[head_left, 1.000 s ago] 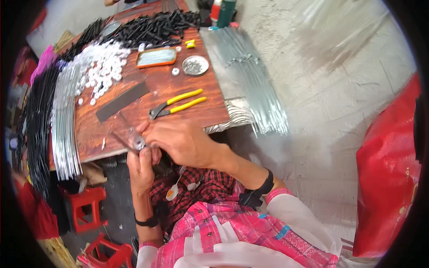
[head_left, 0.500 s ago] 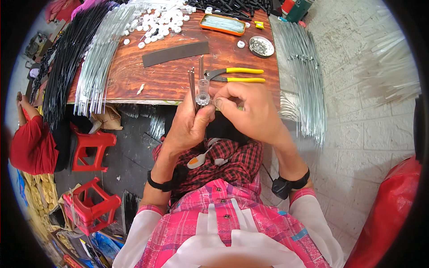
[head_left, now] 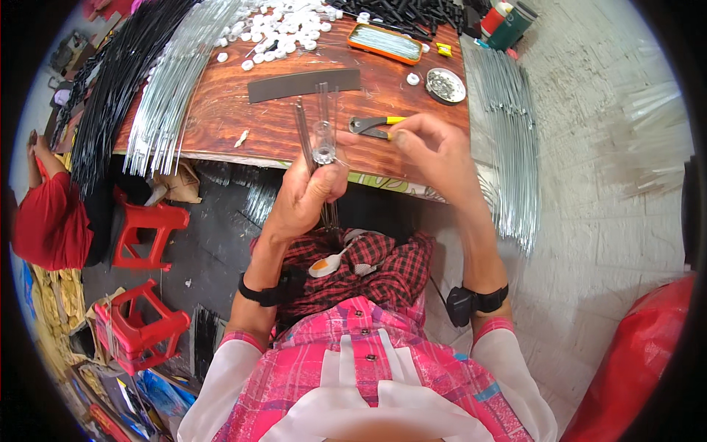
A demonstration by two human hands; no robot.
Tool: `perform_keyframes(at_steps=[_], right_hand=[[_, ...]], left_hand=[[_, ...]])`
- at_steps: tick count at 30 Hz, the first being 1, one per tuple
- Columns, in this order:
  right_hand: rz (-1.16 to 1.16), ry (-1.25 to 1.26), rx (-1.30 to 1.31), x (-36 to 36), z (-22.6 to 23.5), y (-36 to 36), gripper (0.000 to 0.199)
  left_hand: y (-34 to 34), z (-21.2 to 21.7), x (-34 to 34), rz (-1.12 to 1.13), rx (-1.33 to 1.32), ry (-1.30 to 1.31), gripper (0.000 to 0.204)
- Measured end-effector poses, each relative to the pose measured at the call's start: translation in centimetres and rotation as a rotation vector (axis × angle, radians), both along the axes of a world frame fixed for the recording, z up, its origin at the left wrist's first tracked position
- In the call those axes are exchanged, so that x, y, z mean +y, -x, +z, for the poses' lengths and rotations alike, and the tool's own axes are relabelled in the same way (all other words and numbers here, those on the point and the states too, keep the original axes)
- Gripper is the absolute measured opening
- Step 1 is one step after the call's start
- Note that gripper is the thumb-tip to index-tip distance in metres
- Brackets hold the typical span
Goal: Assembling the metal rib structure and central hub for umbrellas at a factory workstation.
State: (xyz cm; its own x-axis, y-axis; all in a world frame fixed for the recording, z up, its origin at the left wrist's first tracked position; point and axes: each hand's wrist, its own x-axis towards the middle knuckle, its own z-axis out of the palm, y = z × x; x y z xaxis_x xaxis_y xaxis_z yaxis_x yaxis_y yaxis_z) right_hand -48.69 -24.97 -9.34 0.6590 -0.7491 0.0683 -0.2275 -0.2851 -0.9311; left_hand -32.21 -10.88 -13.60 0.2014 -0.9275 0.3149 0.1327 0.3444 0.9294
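Note:
My left hand (head_left: 305,195) is closed around a bundle of thin metal ribs (head_left: 303,129). Above my thumb, a clear plastic notched collar (head_left: 323,155) rises from the bundle, with clear rods standing beyond it. A fine wire end sticks out to the collar's right. At the table's front, my right hand (head_left: 440,151) has its thumb and forefinger bent at the yellow-handled pliers (head_left: 364,126). The pliers' dark jaws point left toward the ribs. My right hand covers most of the handles, and its other fingers are partly hidden.
Beyond my hands lie a dark flat strip (head_left: 303,85), loose white plastic rings (head_left: 280,37), an orange-rimmed tin (head_left: 384,44) and a round dish (head_left: 445,86). Bundles of rods (head_left: 166,96) cover the table's left. Red stools (head_left: 147,232) and a seated person (head_left: 51,214) are at left.
My right hand has left the plastic collar and moved right onto the pliers' handles. My left hand still holds the ribs, shifted slightly left. The view has shifted a little.

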Motion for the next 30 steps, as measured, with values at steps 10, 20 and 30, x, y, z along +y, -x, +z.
perform_keyframes(at_steps=[10,20,30], right_hand=[[0.121,0.956,0.364,-3.9,-2.6,1.7,0.024],[0.284,-0.492,0.012,1.4,0.4,2.5,0.037],[0.472,-0.059,0.270,2.6,3.4,2.1,0.030]], left_hand=[[-0.5,0.4,1.5,-0.078,0.236,0.033,0.072],[-0.7,-0.3,0.9,0.081,0.215,0.076,0.068],[-1.2,-0.9,1.4,-0.115,0.226,0.033,0.046]])
